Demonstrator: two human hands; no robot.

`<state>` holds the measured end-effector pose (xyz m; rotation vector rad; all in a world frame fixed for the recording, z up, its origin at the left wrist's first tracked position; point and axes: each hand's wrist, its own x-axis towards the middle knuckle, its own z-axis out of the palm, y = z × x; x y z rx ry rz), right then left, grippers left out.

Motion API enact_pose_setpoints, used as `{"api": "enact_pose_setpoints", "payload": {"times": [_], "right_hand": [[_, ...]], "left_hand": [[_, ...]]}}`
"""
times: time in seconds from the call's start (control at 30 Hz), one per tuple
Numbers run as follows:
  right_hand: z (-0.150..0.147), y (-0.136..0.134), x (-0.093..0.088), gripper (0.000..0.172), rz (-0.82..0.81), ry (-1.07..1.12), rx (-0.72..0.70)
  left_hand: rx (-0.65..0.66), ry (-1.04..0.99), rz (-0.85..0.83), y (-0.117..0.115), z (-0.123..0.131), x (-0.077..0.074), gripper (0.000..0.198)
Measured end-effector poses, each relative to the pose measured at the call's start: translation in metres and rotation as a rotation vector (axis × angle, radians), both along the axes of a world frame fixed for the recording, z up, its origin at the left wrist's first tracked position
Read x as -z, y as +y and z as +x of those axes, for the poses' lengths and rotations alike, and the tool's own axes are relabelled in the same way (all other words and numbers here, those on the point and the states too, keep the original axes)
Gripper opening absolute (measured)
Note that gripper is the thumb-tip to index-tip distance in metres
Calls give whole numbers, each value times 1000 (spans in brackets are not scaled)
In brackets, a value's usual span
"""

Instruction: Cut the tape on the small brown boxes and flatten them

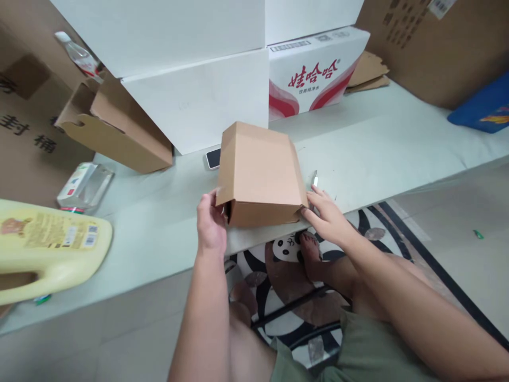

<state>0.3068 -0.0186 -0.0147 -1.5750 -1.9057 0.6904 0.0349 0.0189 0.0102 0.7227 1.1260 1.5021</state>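
A brown cardboard box [266, 167] rests near the table's front edge, its front flap not fully flush at the lower left corner. My left hand [210, 223] grips that corner, with its fingers partly hidden behind the cardboard. At the box's lower right corner, my right hand [326, 215] pinches the edge between thumb and fingers. A small cutter with a metal blade [315, 179] lies on the table just beyond my right fingertips. Behind the box's left side, a phone [213, 158] is partly covered.
White cartons [199, 101] stand at the back, beside a red-printed one [314, 74]. An open cardboard box [119, 132], a clear plastic container [85, 185] and a yellow jug [51, 249] are on the left. A blue package [483, 106] is at the right.
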Motion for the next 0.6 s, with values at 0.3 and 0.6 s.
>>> {"api": "enact_pose_setpoints", "payload": {"times": [0.3, 0.6], "right_hand": [[-5, -9, 12, 70, 103, 493, 62], [-8, -6, 8, 50, 67, 433, 341]], "left_hand": [[-71, 79, 114, 1, 10, -6, 44], [13, 292, 156, 1, 10, 5, 49]]}}
